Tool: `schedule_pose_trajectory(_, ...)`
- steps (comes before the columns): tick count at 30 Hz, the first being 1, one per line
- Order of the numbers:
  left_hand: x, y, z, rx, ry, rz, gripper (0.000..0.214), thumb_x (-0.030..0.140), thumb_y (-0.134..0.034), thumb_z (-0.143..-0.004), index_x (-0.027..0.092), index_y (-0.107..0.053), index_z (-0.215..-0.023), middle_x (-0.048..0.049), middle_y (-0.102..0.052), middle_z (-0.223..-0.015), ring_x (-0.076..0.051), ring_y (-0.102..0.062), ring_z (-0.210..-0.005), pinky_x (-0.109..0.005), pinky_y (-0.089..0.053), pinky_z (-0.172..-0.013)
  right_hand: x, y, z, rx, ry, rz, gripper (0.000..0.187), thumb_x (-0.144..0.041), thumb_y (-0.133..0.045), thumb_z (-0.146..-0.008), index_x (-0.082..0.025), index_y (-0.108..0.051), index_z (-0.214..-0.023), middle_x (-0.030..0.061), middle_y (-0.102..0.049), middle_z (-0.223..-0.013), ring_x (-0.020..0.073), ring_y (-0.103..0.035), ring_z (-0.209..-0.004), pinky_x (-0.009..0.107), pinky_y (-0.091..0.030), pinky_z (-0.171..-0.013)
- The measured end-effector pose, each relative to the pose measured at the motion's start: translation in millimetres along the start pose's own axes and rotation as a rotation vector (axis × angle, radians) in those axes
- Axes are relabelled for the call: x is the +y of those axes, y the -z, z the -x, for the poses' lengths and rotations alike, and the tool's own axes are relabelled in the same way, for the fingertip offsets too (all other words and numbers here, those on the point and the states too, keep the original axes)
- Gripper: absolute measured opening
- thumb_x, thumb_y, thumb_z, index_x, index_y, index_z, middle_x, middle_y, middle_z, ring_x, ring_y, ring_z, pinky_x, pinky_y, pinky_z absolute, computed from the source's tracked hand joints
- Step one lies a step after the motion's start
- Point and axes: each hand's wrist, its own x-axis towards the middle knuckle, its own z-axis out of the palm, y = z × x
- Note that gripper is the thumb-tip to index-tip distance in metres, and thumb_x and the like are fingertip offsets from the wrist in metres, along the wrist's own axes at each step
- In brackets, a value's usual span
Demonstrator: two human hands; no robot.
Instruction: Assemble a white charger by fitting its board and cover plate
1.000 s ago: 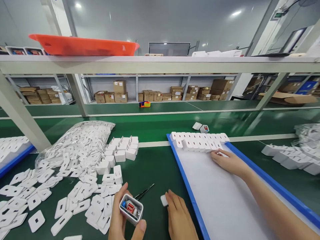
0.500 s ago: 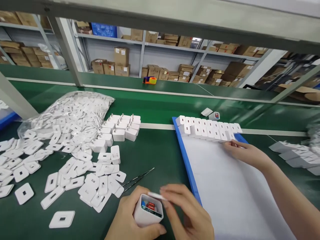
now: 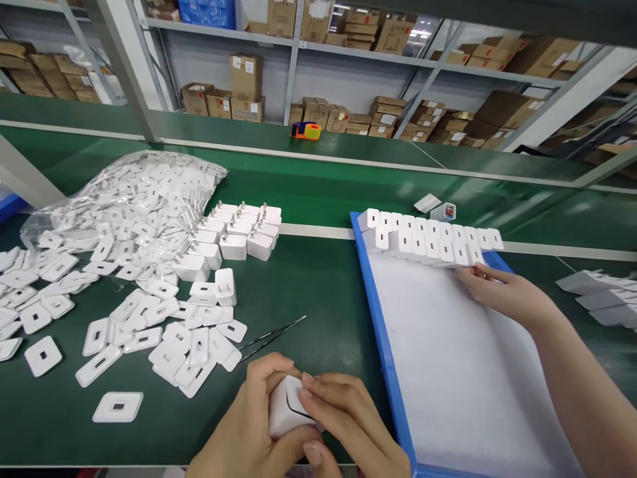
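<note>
My left hand clasps the charger shell at the near edge of the green bench. My right hand now pinches the cover plate onto it, so the red internals that showed before are hidden.

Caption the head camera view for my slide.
Left hand and right hand clasp a white charger beside cover plates; a co-worker's hand touches trayed charger rows.

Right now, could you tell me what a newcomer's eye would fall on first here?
Probably the left hand and right hand at bottom centre, clasping a white charger. To their left lie scattered white cover plates; on the right, a co-worker's hand touches a row of chargers at the far end of a blue-rimmed tray.
</note>
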Motion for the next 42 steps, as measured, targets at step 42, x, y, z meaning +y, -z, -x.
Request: schedule_pose_trajectory(42,38,7.9,-19,-0.123,0.216,0.202,0.031,0.049,-0.061,-0.095,0.03,-0.073,-0.114,-0.0041,-0.069,-0.114,-0.019,-0.065,-0.099,-0.024,-0.051,-0.086,24,-25,8,0.499,0.061,0.045,0.042,-0.049,-0.057,-0.094,-0.041,-0.059,-0.135,0.0051,-0.071,-0.123,0.0352,-0.072,-0.107,0.04,-0.068,-0.079)
